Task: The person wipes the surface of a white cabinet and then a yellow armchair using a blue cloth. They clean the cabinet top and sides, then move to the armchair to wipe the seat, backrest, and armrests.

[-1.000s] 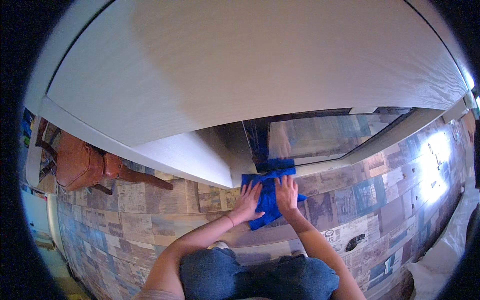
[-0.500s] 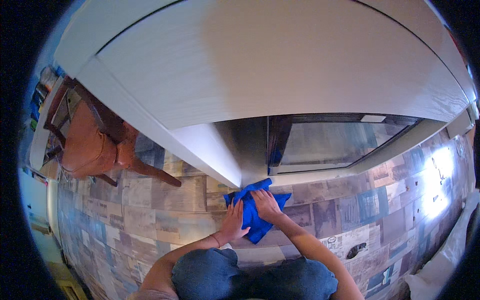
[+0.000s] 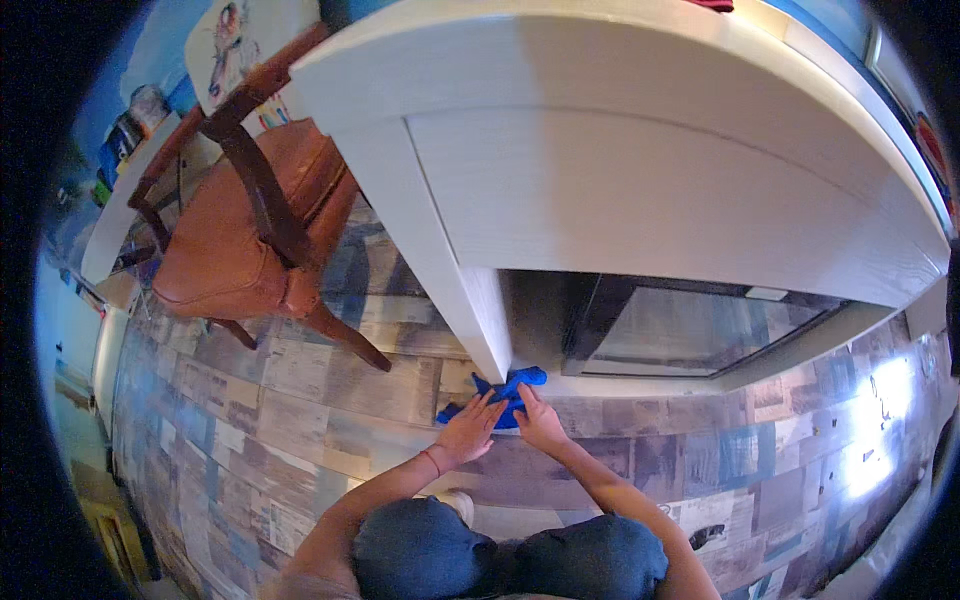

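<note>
Both hands lie flat, fingers spread, on a blue cloth point(image 3: 505, 393) spread on the floor point(image 3: 300, 400); neither closes around it. The left hand point(image 3: 470, 430) presses its near-left part, and the right hand point(image 3: 540, 425) presses its near-right part, the two hands just beside each other. The cloth lies crumpled, its long axis running from near left to far right, its far end pointing up toward the foot of the white desk panel point(image 3: 450, 260) and touching it. Right of the cloth a dark glass-fronted unit point(image 3: 690, 330) stands under the desk. Open patterned floor stretches to the left, toward a brown wooden chair point(image 3: 250, 220) standing well apart.
</note>
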{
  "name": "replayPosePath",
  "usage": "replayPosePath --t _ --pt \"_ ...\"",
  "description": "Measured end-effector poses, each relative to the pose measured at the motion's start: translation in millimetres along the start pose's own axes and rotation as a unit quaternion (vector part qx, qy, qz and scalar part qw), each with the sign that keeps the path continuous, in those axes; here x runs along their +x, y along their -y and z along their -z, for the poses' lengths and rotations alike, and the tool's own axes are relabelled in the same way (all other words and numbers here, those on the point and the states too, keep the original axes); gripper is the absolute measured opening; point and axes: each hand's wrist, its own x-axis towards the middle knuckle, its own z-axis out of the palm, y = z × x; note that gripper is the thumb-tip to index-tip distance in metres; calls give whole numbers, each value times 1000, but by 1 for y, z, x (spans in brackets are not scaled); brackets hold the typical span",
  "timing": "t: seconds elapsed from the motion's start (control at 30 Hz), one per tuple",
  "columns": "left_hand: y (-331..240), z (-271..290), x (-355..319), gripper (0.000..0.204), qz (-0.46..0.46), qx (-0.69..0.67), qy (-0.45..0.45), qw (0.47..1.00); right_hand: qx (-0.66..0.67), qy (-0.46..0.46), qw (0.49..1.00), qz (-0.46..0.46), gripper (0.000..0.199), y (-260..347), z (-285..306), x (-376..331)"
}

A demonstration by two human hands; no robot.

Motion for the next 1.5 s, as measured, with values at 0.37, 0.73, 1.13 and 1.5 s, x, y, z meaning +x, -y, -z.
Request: replayPosePath --t 0.37,0.73,1.13,1.5 --pt "20 82 21 51 -14 18 -209 978 79 -196 954 213 50 148 95 40" --pt "23 43 17 48 -85 -84 -227 967 108 -259 960 19 32 111 49 26" --pt "24 184 46 18 -166 -90 -334 923 146 -171 969 100 31 222 152 46" --pt "17 173 71 42 -186 -7 -510 840 88 -274 953 94 21 232 125 42"
